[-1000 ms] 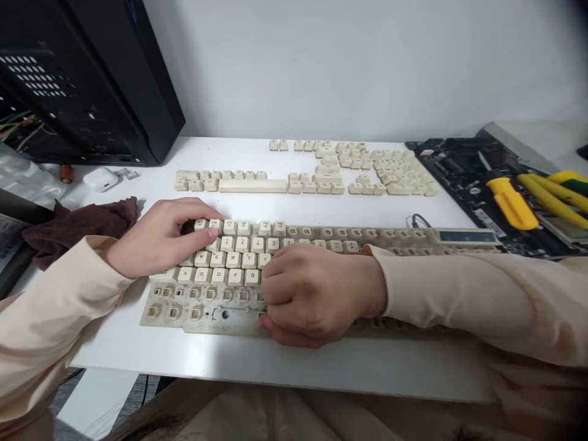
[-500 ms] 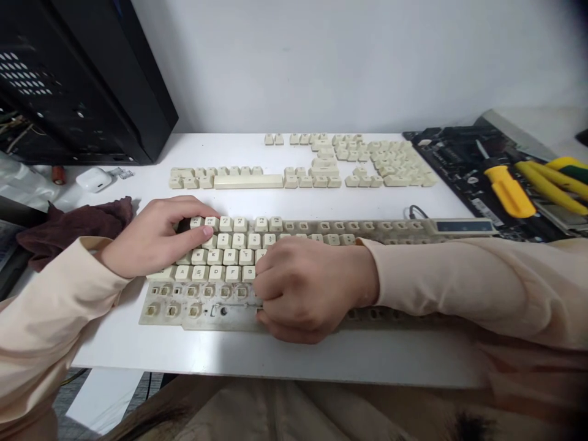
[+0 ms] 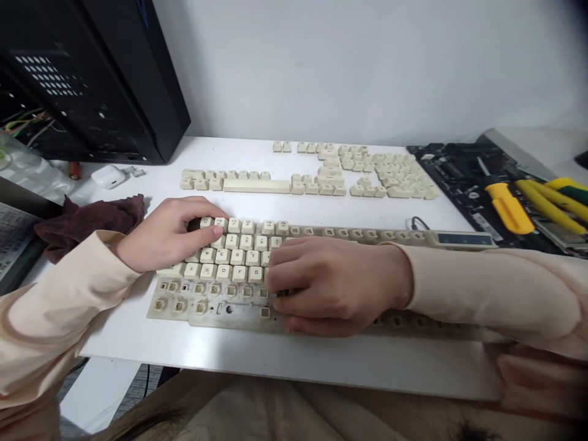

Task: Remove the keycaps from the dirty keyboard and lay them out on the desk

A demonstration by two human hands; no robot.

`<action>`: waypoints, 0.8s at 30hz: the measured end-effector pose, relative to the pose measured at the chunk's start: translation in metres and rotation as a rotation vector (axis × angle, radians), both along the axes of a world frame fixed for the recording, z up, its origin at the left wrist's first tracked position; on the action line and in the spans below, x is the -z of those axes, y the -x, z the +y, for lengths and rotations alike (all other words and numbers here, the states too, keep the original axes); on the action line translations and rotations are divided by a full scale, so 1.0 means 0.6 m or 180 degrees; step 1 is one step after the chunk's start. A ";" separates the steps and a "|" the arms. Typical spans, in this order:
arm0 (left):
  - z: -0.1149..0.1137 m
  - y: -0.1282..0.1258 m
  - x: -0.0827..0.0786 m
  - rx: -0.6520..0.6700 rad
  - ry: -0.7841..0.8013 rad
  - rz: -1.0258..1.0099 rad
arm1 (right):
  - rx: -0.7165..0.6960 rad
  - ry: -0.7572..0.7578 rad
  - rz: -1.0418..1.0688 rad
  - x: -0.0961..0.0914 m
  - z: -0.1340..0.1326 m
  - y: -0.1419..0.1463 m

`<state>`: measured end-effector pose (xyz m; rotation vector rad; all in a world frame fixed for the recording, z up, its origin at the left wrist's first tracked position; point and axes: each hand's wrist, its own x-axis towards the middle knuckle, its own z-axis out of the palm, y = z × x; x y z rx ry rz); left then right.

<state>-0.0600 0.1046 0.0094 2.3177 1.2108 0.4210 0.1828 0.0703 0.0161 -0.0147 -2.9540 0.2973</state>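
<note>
A cream keyboard (image 3: 248, 311) lies across the white desk, its upper left rows fitted with keycaps and its lower rows bare sockets. My left hand (image 3: 169, 234) grips its upper left corner, thumb on a keycap in the number row and fingers reaching over the back edge. Over the middle of the board is my right hand (image 3: 328, 285), its fingers curled down at the right end of the fitted letter keys. Whatever those fingertips hold or press is hidden behind the knuckles.
Loose keycaps (image 3: 399, 174) and a long space bar (image 3: 256, 185) lie behind the keyboard. A black computer case (image 3: 151, 92), white earbud case (image 3: 108, 177) and dark cloth (image 3: 98, 223) are at left. At right are a circuit board (image 3: 452, 174), yellow screwdriver (image 3: 509, 208) and yellow-handled pliers (image 3: 551, 202).
My right hand's fist has loosened a little and shifted slightly right, uncovering a socket in the bottom row. My left hand keeps its place on the keyboard. The whole view has shifted slightly.
</note>
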 end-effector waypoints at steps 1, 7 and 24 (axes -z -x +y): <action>0.000 0.000 0.000 -0.0001 0.0003 0.0004 | -0.0023 -0.0017 0.0010 0.001 0.000 -0.001; 0.000 0.001 0.000 0.0023 -0.0040 0.0038 | -0.0250 -0.0042 0.0363 0.012 0.005 0.008; 0.001 0.002 0.003 0.0133 -0.0139 0.0043 | -0.0212 -0.0186 0.1243 0.041 0.003 0.028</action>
